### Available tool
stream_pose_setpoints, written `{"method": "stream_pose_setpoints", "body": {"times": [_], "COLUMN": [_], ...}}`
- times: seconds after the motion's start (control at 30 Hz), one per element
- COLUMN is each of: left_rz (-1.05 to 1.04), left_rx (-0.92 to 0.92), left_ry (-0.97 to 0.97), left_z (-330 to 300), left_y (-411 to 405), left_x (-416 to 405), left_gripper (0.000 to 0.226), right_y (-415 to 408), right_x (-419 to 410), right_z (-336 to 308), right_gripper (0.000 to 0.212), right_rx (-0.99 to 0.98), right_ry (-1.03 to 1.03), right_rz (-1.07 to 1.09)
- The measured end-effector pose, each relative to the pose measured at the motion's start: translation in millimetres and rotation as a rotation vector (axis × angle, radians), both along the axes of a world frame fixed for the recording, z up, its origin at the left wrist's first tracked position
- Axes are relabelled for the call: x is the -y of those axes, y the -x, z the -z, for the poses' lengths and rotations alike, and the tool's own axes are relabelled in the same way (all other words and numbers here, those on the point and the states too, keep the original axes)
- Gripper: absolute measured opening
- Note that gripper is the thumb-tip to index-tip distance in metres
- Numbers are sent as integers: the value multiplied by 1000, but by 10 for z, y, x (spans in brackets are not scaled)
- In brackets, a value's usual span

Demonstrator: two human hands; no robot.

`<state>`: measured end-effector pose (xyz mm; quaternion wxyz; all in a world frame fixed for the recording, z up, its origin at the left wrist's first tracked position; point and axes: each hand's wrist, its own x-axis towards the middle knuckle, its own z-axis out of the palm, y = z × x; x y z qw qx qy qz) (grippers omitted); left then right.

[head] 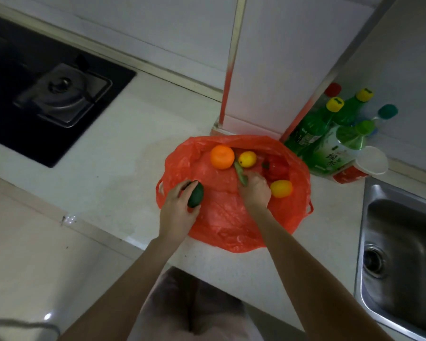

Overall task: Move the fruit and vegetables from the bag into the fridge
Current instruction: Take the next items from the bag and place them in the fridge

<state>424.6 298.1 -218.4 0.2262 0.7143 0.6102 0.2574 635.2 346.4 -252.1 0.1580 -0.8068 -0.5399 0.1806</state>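
1. A red bag (221, 217) lies open and flat on the white worktop (108, 168), between a hob (35, 94) far left and a sink (403, 242) at right.
2. The left hand (177, 212) holds an avocado (195, 194) at the bag's left edge, fingers wrapped round it.
3. The right hand (255, 190) is in the bag's middle, fingers closed on a green pod (240, 173).
4. On the bag lie an orange (222, 157); a lemon (247, 159); a red pepper (277, 169); a second yellow fruit (281, 188) just right of the right hand.
5. Bottles (330, 134) stand beyond the bag's right corner.

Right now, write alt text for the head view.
The left hand holds an avocado while the right hand closes on a green pod in a red plastic bag holding an orange, two lemons and a red pepper.
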Motion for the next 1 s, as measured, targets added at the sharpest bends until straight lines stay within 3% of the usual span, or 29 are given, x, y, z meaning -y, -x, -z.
{"method": "stream_pose_setpoints", "body": {"times": [0.33, 0.57, 0.67, 0.87, 1.0], "left_rz": [9, -53, -68, -144, -302], "left_rx": [51, 76, 78, 78, 152], "left_ry": [-45, -41, -51, -143, -174], "left_z": [-146, -110, -151, -361, -558], "left_y": [-37, 117, 299, 919, 1586], "left_x": [101, 321, 447, 595, 746], "left_gripper": [61, 61, 62, 63, 64], "right_y": [-212, -136, 62, 779, 1512], "right_x": [801, 1084, 1101, 1034, 933], "right_z": [-547, -769, -854, -1012, -1107], "right_gripper": [21, 32, 33, 28, 28], "right_rx": [44, -90, -236, -326, -394], "right_ry": [-265, -484, -500, -546, -540], "right_rz": [-78, -88, -98, -216, -356]}}
